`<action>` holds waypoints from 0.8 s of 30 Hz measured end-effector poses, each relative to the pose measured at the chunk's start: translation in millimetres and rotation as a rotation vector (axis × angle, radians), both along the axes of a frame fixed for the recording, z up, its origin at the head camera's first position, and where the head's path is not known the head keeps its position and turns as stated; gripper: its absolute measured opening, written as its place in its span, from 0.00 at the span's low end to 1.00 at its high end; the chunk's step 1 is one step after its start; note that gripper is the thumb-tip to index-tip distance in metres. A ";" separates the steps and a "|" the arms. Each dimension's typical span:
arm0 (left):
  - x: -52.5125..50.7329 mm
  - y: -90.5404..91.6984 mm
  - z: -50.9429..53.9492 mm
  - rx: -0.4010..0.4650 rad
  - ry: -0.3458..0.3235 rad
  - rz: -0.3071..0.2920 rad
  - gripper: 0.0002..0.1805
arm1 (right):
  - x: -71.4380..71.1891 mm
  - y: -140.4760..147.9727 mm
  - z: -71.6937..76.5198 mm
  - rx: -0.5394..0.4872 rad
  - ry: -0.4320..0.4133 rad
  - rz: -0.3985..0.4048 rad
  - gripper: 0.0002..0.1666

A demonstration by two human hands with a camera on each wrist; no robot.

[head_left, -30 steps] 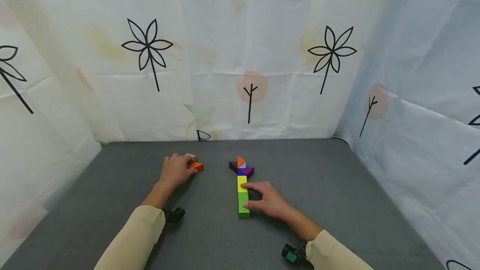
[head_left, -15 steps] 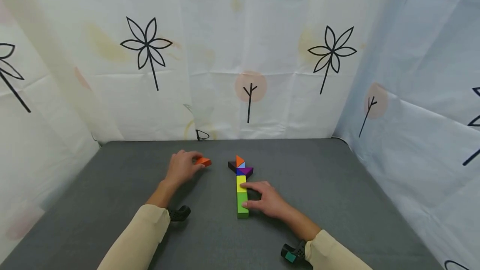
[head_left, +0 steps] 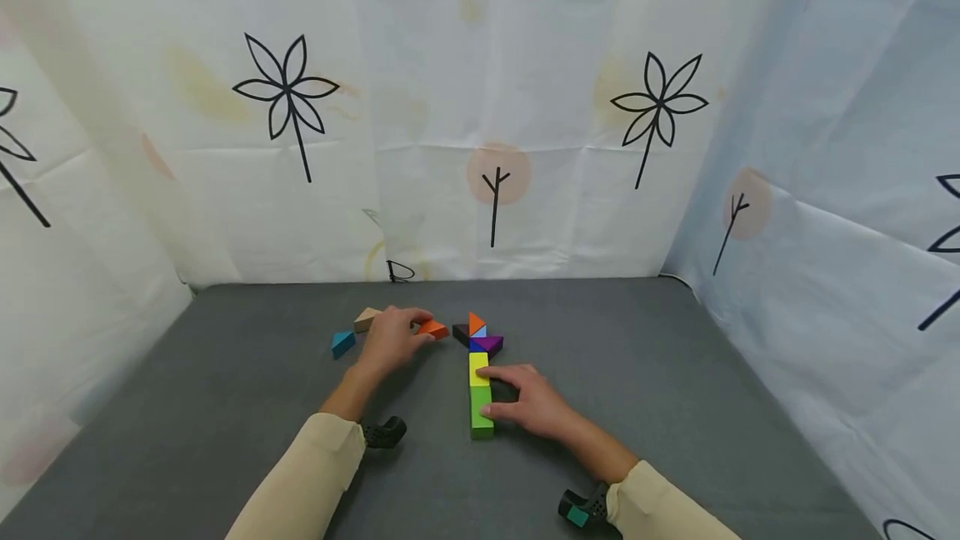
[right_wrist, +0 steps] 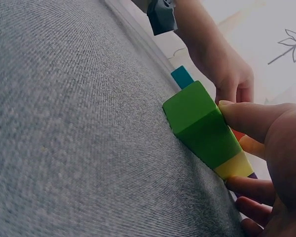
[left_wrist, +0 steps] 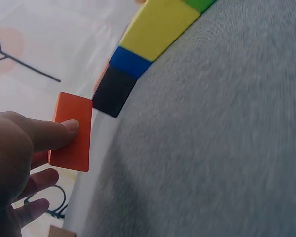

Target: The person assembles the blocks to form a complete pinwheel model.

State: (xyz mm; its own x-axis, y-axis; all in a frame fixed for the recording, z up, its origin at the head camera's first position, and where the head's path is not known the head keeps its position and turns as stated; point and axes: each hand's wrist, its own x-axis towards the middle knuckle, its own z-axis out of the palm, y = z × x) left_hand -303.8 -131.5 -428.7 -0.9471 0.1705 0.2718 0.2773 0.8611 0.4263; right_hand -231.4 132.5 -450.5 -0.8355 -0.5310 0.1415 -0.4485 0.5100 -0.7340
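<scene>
An orange block [head_left: 433, 329] is in the left hand [head_left: 393, 340], pinched near the far part of the table; in the left wrist view the thumb lies flat on its broad face, while other fingers stand apart from it below. Just to the right of this block is a black block [head_left: 461, 333]; whether the two touch I cannot tell.

The black block sits at the left of a cluster: a second orange block [head_left: 476, 322], triangular on top, is at the far end, with a light blue block [head_left: 481, 331] against it, then a dark blue block [head_left: 477, 345] and a purple block [head_left: 491, 344] jutting out to the right. A yellow block [head_left: 478, 369] and a green block [head_left: 481, 407] continue the line toward the person, end to end.

The right hand [head_left: 534, 401] comes in from the right with thumb and forefinger spread, the thumb touching the green block and the forefinger the yellow one.

Beyond the left hand's knuckles, to the left, lie a plain wooden block [head_left: 365, 320] and a teal block [head_left: 342, 343], apart from the line. Everything rests on a grey cloth [head_left: 637, 340], with a white patterned sheet [head_left: 420, 65] hanging behind.
</scene>
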 end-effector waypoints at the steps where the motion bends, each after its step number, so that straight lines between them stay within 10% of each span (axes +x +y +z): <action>1: -0.5 1.8 -0.9 0.006 -0.003 -0.006 0.18 | -0.1 -0.2 -0.1 -0.005 -0.003 0.000 0.32; 24: -8.7 22.6 -18.3 0.078 -0.116 -0.026 0.20 | -0.2 -0.6 -1.8 -0.020 -0.002 -0.002 0.33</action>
State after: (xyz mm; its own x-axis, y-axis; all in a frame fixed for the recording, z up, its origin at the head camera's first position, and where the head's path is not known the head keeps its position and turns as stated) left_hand -312.5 -108.9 -447.0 -0.9685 0.1781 0.1739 0.2441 0.8171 0.5222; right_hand -231.6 131.9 -452.3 -0.8366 -0.5267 0.1504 -0.4462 0.4961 -0.7448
